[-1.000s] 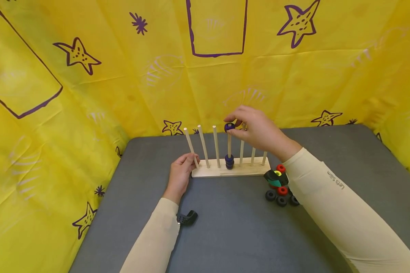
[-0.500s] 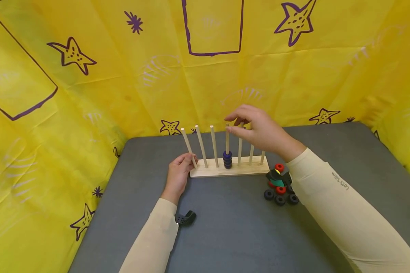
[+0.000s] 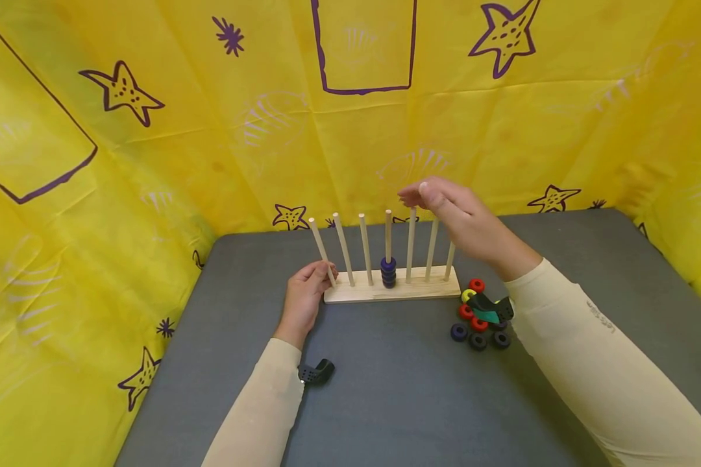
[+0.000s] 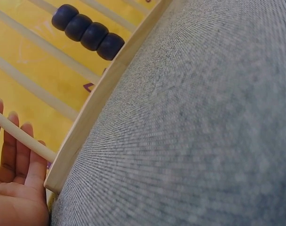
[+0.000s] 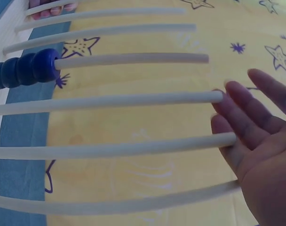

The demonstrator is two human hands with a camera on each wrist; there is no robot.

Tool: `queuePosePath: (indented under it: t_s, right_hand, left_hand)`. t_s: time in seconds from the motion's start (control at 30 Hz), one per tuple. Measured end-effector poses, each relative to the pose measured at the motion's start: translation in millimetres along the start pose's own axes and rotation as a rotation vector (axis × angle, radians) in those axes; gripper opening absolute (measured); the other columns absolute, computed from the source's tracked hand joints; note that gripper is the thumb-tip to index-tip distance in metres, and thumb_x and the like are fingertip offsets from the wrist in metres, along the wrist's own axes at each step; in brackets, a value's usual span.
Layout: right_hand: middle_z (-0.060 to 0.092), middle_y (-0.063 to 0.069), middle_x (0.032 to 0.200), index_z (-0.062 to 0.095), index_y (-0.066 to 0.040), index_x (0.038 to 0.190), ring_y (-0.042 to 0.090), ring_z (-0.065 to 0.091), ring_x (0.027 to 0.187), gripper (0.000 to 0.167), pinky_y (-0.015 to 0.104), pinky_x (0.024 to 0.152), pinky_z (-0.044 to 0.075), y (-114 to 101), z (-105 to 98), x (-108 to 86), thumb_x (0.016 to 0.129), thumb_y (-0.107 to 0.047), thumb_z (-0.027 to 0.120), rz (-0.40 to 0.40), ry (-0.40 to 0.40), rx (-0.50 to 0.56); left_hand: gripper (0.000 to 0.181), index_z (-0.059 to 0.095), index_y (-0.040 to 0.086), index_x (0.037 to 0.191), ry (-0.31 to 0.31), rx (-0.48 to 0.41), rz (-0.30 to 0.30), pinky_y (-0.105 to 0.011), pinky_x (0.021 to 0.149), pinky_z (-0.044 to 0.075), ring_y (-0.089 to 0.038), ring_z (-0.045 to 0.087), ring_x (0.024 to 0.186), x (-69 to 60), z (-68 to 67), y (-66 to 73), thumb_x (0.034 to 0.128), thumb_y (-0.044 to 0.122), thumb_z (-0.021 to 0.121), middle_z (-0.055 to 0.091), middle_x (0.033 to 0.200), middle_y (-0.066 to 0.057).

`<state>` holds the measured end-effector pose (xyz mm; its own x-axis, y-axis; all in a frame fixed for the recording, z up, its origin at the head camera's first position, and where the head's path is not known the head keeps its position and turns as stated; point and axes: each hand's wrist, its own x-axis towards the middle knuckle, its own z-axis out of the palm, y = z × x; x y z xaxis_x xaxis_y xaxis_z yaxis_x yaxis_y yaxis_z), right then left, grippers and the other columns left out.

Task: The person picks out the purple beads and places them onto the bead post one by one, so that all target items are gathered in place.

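Note:
A wooden rack (image 3: 350,296) with a row of upright pegs stands on the grey table. Several dark blue rings (image 3: 388,273) are stacked at the bottom of its middle peg (image 3: 388,237), also seen as blue rings (image 4: 92,36) in the left wrist view. My left hand (image 3: 304,299) holds the leftmost peg (image 3: 321,250) low down, its fingers (image 4: 23,155) behind the peg. At the tops of the pegs right of the middle one is my right hand (image 3: 464,217), empty, fingers extended; in the right wrist view that hand (image 5: 265,132) lies against the peg ends.
Loose red rings (image 3: 476,285), a yellow ring (image 3: 468,296) and dark rings (image 3: 478,341) lie right of the rack, partly covered by the black wrist mount (image 3: 491,306). Another black mount (image 3: 318,371) is at the left wrist. Yellow patterned cloth (image 3: 210,130) surrounds the table (image 3: 385,389).
The ring pinched at the top of the middle peg has dropped onto the stack below. My right hand has let go, opened and moved right. The left hand keeps its place on the peg.

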<state>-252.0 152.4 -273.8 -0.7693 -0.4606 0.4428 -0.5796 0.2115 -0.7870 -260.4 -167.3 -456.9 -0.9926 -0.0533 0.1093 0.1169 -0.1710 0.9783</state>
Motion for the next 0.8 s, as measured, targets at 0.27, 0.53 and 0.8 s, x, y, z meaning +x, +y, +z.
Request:
queuePosePath:
  t_s: [0.27,0.53,0.8]
  right_hand:
    - [0.064,0.016,0.144,0.06,0.006,0.145,0.032,0.057,0.137,0.066,0.04,0.119,0.04,-7,-14,-11.6,0.121,-0.044,0.025,0.021,0.049,0.123]
    - [0.06,0.028,0.145,0.06,0.008,0.145,0.039,0.055,0.135,0.069,0.037,0.111,0.046,2,-24,-23.3,0.119,-0.052,0.035,-0.038,0.081,0.323]
    - [0.06,0.028,0.145,0.055,0.011,0.148,0.039,0.054,0.136,0.078,0.039,0.107,0.049,7,-37,-36.6,0.116,-0.058,0.037,-0.053,0.075,0.343]
  left_hand:
    - [0.035,0.07,-0.018,0.117,0.003,-0.014,0.003,-0.033,0.091,0.059,-0.021,0.071,0.101,-0.2,1.0,0.7,0.1117,0.016,0.066,0.072,0.109,-0.022]
    - [0.033,0.071,-0.016,0.116,0.006,-0.008,-0.001,-0.032,0.091,0.059,-0.021,0.072,0.101,-0.7,0.2,0.7,0.112,0.017,0.065,0.07,0.114,-0.032]
    - [0.037,0.071,-0.015,0.118,-0.005,0.022,0.006,-0.032,0.092,0.058,-0.021,0.071,0.102,-1.4,-1.4,0.4,0.112,0.021,0.066,0.074,0.109,-0.018]
